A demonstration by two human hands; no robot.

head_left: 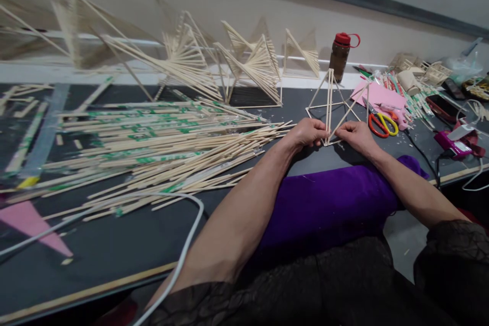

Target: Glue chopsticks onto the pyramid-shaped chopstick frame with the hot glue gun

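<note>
A small frame of thin wooden sticks (329,99) stands on the dark table, with triangular sides and sticks meeting at a peak. My left hand (308,133) pinches the upright sticks close to the frame's lower front corner. From the other side, my right hand (356,136) closes its fingertips on a slanting stick near that same corner. The exact contact under the fingertips is hidden. Below my wrists lies a rolled purple cloth (332,198) at the table edge.
Left of my hands spreads a big pile of loose sticks (198,155). Finished-looking twisted stick structures (252,66) line the wall. A red-capped bottle (340,58) stands behind the frame. Scissors (383,125), pink paper (378,92) and a phone (445,108) lie rightward. A white cable (196,219) crosses the left.
</note>
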